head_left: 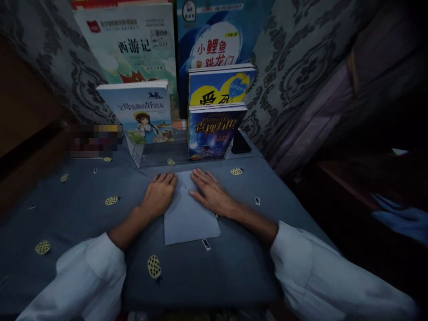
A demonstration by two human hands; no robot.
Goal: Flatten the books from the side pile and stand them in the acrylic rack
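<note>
Paper (190,220) — btwn L fingers (162,178) & R fingers (202,179)

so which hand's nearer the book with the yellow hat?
Left. Left hand is at the left edge of the sheet, in front of that book; right hand, at the right edge, is farther.

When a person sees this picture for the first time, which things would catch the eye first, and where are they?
Probably the blue book with a yellow heart, upright beyond the hands, just behind a dark-blue book. Then the eye may drop to the pale paper, flat on the dark cloth, with the left hand at its left edge and the right hand at its right.
</note>
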